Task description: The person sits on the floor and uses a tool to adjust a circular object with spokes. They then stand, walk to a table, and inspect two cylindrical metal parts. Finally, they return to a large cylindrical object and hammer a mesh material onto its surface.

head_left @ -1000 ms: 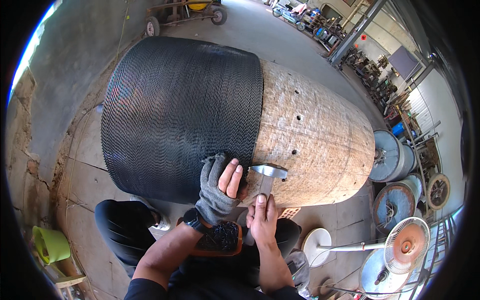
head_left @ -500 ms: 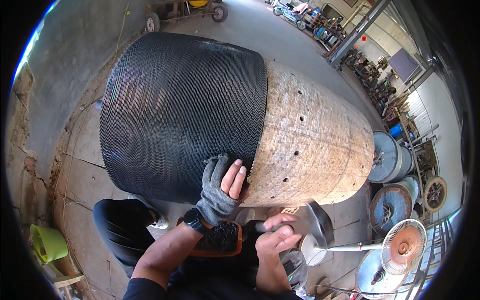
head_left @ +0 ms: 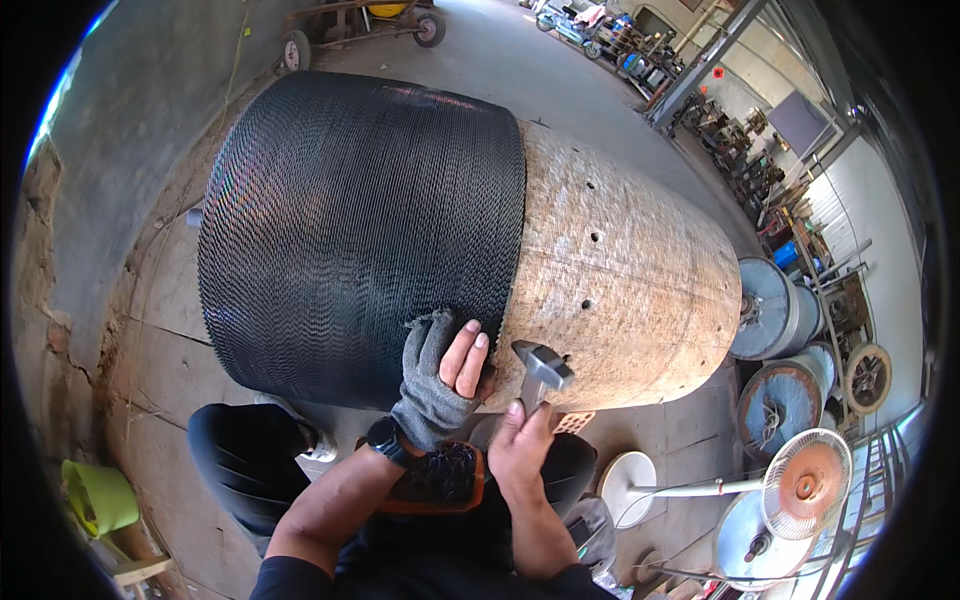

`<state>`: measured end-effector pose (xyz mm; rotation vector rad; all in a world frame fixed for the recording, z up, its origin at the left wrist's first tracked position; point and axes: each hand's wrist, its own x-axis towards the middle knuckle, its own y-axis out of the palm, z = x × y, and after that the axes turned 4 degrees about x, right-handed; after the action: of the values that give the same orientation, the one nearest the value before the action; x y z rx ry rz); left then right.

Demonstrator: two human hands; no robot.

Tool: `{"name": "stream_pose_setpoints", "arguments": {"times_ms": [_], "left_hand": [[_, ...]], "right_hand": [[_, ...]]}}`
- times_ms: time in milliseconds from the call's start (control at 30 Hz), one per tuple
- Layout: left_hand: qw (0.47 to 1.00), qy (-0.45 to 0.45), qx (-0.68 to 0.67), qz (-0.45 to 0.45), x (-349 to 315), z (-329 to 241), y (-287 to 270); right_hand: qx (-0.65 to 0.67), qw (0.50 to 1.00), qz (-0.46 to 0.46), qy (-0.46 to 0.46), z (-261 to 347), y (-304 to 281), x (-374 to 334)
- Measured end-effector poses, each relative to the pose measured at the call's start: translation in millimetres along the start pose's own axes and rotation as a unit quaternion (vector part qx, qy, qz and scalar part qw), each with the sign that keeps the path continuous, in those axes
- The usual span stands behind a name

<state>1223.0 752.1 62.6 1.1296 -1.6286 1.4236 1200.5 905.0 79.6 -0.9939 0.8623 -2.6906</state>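
A big wooden drum (head_left: 640, 270) lies on its side before me, its pale surface dotted with dark holes. Rows of black toothed strip (head_left: 370, 220) cover its left part. At the near right edge of those rows, my left hand (head_left: 440, 375), in a grey glove with some fingertips bare, presses with its fingers together; whatever it pinches is hidden. My bare right hand (head_left: 522, 440) is closed round the handle of a hammer (head_left: 543, 365). The hammer's metal head is beside my left hand, in front of the bare wood; contact cannot be made out.
Below my left wrist is an orange tray (head_left: 432, 508) of small dark pieces. A fan (head_left: 806, 485) and several metal spools (head_left: 768, 310) stand at right. A green bucket (head_left: 100, 497) is at lower left, a wheeled cart (head_left: 365, 22) beyond the drum.
My right hand has swung the hammer up and left, from low beside the drum to near my left hand. The left hand stays in place on the strip's edge.
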Motion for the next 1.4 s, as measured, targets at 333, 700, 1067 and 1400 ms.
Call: {"name": "stream_pose_setpoints", "arguments": {"times_ms": [333,700,1067,1400], "left_hand": [[1.0,0.007,-0.019,0.009,0,0,-5],[0.999,0.016,-0.012,-0.038,13,1,6],[0.997,-0.023,-0.053,0.059,28,-6,-19],[0.804,0.089,-0.053,0.586,-71,-29,-120]], "right_hand": [[0.072,0.996,-0.014,-0.044,-14,-1,-6],[0.068,0.998,0.015,-0.004,-24,-11,-6],[0.412,0.829,0.124,0.357,-21,-24,17],[0.468,0.798,0.178,0.335,-32,-5,-27]]}}
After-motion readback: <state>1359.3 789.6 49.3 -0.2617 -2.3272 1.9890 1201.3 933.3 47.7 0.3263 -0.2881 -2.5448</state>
